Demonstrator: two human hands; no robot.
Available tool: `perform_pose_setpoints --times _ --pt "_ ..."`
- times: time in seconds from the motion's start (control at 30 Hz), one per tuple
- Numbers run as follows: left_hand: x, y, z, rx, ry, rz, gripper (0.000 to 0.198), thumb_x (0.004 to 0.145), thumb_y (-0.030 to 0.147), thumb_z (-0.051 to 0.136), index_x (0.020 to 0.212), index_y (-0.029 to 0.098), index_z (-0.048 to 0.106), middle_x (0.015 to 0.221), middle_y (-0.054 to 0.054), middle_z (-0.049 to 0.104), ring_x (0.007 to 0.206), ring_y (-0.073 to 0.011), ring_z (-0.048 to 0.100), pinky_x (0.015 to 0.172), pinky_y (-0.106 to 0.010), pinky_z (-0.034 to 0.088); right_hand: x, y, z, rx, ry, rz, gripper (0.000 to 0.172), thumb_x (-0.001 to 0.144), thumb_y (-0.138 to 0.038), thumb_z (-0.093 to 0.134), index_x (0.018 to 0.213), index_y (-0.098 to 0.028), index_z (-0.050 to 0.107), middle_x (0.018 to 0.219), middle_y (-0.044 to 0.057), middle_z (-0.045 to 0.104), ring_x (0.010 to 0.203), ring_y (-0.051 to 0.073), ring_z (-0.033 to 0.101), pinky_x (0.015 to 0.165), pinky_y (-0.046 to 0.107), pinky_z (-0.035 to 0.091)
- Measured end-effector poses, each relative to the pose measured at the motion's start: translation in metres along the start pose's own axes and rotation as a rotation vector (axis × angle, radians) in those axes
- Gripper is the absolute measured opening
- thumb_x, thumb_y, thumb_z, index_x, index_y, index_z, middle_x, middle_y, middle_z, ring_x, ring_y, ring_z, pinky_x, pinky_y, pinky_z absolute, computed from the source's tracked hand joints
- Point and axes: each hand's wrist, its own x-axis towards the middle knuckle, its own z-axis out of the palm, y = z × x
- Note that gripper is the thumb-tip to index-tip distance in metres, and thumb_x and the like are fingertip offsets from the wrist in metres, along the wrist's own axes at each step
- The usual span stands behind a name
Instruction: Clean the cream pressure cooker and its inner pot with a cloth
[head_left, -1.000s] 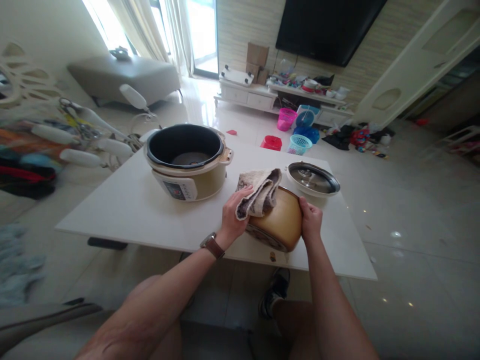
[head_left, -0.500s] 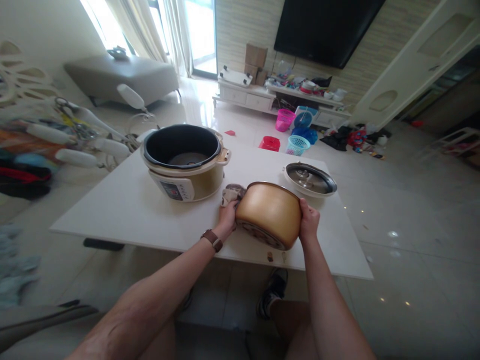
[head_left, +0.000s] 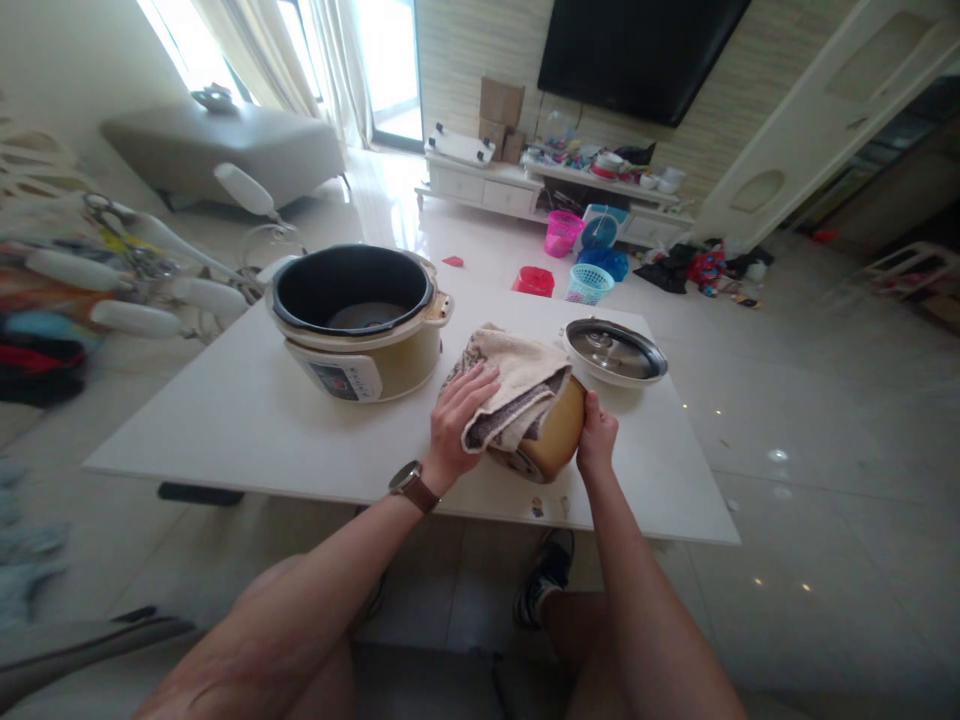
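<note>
A gold-coloured inner pot (head_left: 553, 440) lies tilted on its side on the white table (head_left: 255, 420). My left hand (head_left: 457, 415) presses a beige and brown cloth (head_left: 514, 390) flat over the pot's upper side. My right hand (head_left: 596, 440) grips the pot's right side and steadies it. A cream rice cooker base (head_left: 356, 325) with a dark, open cavity stands just left of the cloth. A round steel lid (head_left: 615, 350) lies flat on the table behind the pot.
A rack with white handles and scissors (head_left: 150, 270) stands left of the table. Pink, red and blue baskets (head_left: 574, 260) sit on the shiny floor beyond. A TV cabinet (head_left: 540, 180) is further back. My knees and a shoe (head_left: 547, 580) show below the table's edge.
My left hand brought the cloth from the pot's left side back up over its top. The pot has turned so less of its outside shows. The camera shifted slightly.
</note>
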Motion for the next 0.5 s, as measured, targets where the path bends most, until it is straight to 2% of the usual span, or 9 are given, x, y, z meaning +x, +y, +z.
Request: perform_pose_setpoints --times 0.07,0.13,0.27,0.37,0.43,0.5 --pt "0.002 -0.005 0.003 -0.034 0.075 -0.106 0.038 0.098 0.044 0.060 0.128 0.024 0.073 0.142 -0.012 0.071 0.144 -0.0290 0.059 0.124 -0.049 0.041 0.000 0.001 0.000 -0.009 -0.002 0.002 0.077 0.072 -0.098 0.056 0.054 -0.028 0.031 0.052 -0.007 0.028 0.055 0.010 0.026 0.048 0.028 0.021" --pt "0.004 -0.016 0.009 -0.112 0.186 -0.291 0.038 0.094 0.044 0.065 0.124 0.021 0.074 0.136 -0.013 0.074 0.135 -0.0292 0.065 0.121 -0.046 0.045 0.000 0.003 0.000 -0.005 0.007 0.007 0.078 0.069 -0.100 0.055 0.054 -0.028 0.030 0.052 -0.007 0.028 0.055 0.010 0.025 0.048 0.028 0.021" --pt "0.005 -0.050 0.021 -0.308 0.422 -0.790 0.030 0.081 0.030 0.071 0.108 0.019 0.077 0.122 -0.011 0.079 0.123 -0.0287 0.070 0.116 -0.045 0.049 0.002 0.007 -0.001 0.014 0.009 0.016 0.078 0.070 -0.100 0.055 0.055 -0.028 0.030 0.053 -0.007 0.028 0.056 0.010 0.025 0.048 0.028 0.021" --pt "0.001 -0.070 0.025 -0.451 0.449 -1.134 0.032 0.073 0.024 0.068 0.103 0.016 0.077 0.114 -0.011 0.080 0.117 -0.0291 0.072 0.110 -0.048 0.053 0.003 0.005 -0.002 0.000 -0.019 -0.012 0.075 0.076 -0.096 0.055 0.057 -0.027 0.033 0.055 -0.007 0.030 0.057 0.011 0.027 0.050 0.028 0.023" --pt "-0.001 -0.075 0.025 -0.493 0.456 -1.223 0.033 0.073 0.024 0.068 0.103 0.015 0.077 0.112 -0.011 0.080 0.114 -0.0291 0.073 0.107 -0.048 0.055 0.004 -0.002 -0.002 -0.011 -0.038 -0.066 0.071 0.081 -0.091 0.055 0.059 -0.026 0.038 0.058 -0.006 0.032 0.059 0.012 0.029 0.053 0.028 0.026" --pt "0.001 -0.072 0.025 -0.466 0.469 -1.181 0.031 0.073 0.025 0.069 0.102 0.016 0.077 0.114 -0.011 0.080 0.116 -0.0288 0.073 0.109 -0.046 0.054 0.002 -0.014 -0.004 -0.017 -0.039 -0.144 0.066 0.085 -0.085 0.056 0.061 -0.025 0.041 0.061 -0.006 0.034 0.062 0.012 0.032 0.056 0.028 0.029"
